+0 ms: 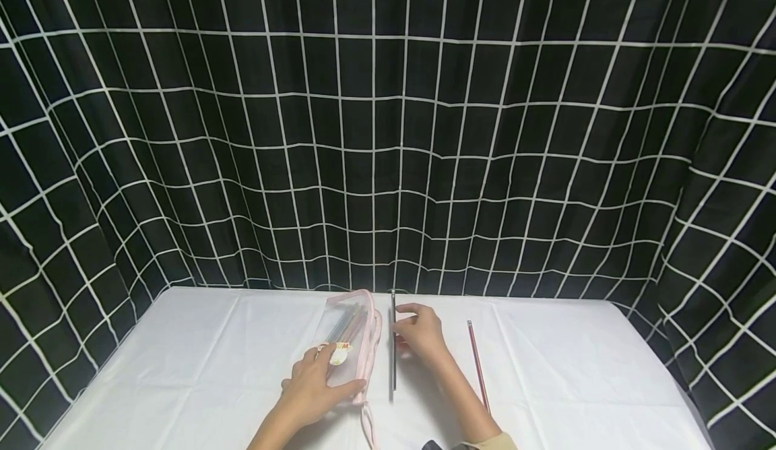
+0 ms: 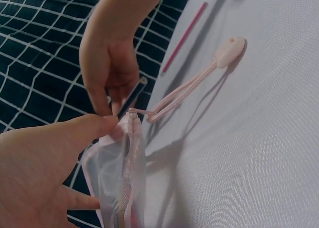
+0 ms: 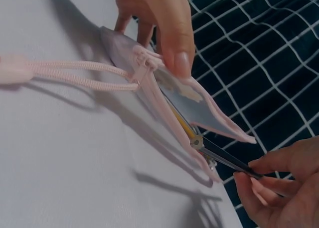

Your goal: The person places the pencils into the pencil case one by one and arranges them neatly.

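A clear pencil case [image 1: 366,352] with pink zipped edging lies on the white table, several pencils visible inside. My left hand [image 1: 312,386] grips its near side, thumb on the zipped edge. In the right wrist view the zip opening gapes, and a yellow pencil [image 3: 182,119] shows within. My right hand [image 1: 421,335], just right of the case, pinches a dark pencil [image 1: 395,369] between thumb and fingers. The pencil's near end, with a pale core, points back toward the wrist cameras. From the zip hangs a pink cord loop with a pale pink tab [image 2: 231,52].
Farther right on the white tablecloth [image 1: 564,356] lies a red pencil [image 1: 479,366]. A black curtain with a white grid [image 1: 400,126] stands behind the table and at both sides. A small dark object [image 1: 432,445] shows at the bottom edge by the right sleeve.
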Available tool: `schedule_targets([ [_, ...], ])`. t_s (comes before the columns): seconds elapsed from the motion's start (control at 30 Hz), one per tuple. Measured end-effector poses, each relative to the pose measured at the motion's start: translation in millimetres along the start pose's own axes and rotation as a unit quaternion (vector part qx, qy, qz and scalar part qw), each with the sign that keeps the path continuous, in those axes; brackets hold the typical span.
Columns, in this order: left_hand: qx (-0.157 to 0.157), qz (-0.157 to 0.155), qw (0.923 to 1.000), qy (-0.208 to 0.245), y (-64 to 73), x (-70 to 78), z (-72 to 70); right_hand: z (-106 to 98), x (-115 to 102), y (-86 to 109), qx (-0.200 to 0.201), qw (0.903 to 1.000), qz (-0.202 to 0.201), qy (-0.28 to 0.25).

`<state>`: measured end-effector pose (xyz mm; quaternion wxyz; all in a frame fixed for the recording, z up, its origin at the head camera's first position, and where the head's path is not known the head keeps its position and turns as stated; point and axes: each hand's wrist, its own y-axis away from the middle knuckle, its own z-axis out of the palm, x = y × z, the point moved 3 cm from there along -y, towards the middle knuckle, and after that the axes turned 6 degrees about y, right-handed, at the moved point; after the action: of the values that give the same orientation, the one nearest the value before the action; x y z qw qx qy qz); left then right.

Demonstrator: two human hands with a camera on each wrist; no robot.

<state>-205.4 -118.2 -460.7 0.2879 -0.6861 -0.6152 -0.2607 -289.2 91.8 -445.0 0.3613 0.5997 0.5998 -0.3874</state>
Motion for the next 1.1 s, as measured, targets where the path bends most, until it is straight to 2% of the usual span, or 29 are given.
schedule_targets([
  [0.53, 0.001, 0.000, 1.0000, -0.001, -0.1, -1.1, -0.2, 19.8, -14.8, -1.6, -0.013, 0.9995, -0.006, -0.028],
  [0.83, 0.000, 0.003, 1.0000, -0.003, 0.4, -1.1, 1.1, 29.9, -9.7, -4.6, -0.010, 0.9993, 0.003, -0.035],
  [1.1, 0.000, 0.003, 1.0000, 0.001, 0.2, -1.1, 0.7, 36.6, -8.4, -0.7, -0.014, 0.9998, 0.002, -0.017],
])
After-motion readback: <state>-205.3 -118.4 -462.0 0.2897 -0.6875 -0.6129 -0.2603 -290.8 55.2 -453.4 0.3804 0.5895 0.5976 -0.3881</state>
